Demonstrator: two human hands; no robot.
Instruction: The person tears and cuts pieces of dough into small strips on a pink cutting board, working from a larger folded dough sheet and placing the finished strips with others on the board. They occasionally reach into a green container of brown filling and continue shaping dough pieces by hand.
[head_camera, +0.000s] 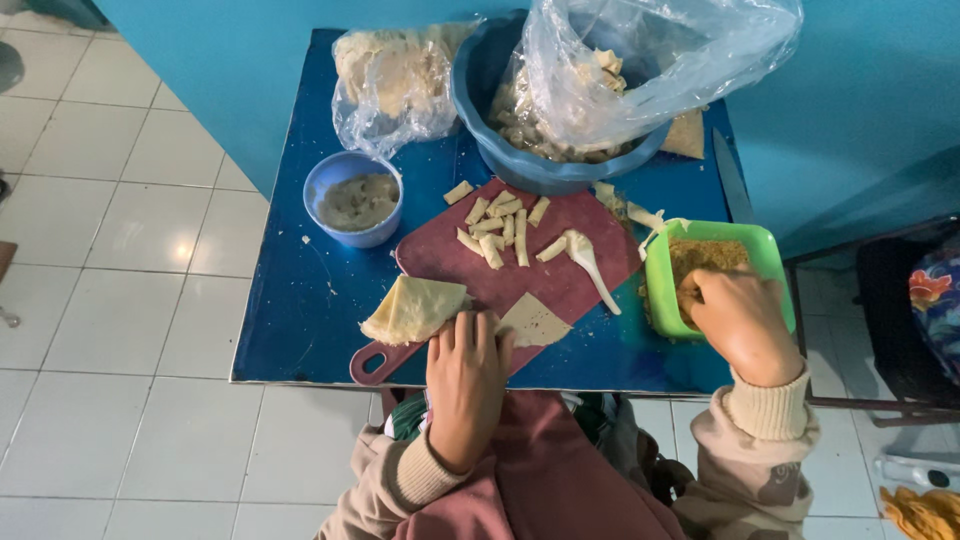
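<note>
On the blue bench (300, 300), I read this as the filling step of rolling small pastry pieces. My left hand (466, 372) lies flat, fingers together and spread forward, pressing the near edge of a thin triangular wrapper (535, 320) onto the maroon cutting board (560, 275); it pins the sheet without gripping it. Just to its 10 o'clock sits a folded stack of wrappers (413, 308), touching the board's handle end.

My right hand (738, 315) is down inside the green square tub (770, 250) at 3 o'clock, fingers curled into the brown crumbly filling (705, 255). Whether it has closed on a pinch I cannot tell, since the fingertips are buried.

By my judgement, the next move calls for lifting a small pinch clear of the tub rim and carrying it toward 9 o'clock onto the pinned wrapper, while the left hand holds the sheet flat.

Both wrists are bent down, forearms coming in from 6 o'clock, sleeves pulled to the cuffs.

At 12 o'clock on the board lie about 10 finished rolls (500, 228) and a white plastic spoon (590, 260). Beyond them stand a large blue basin (480, 80) lined with a clear bag (680, 60), and at 10 o'clock a small blue bowl (352, 200) of greyish paste.
</note>
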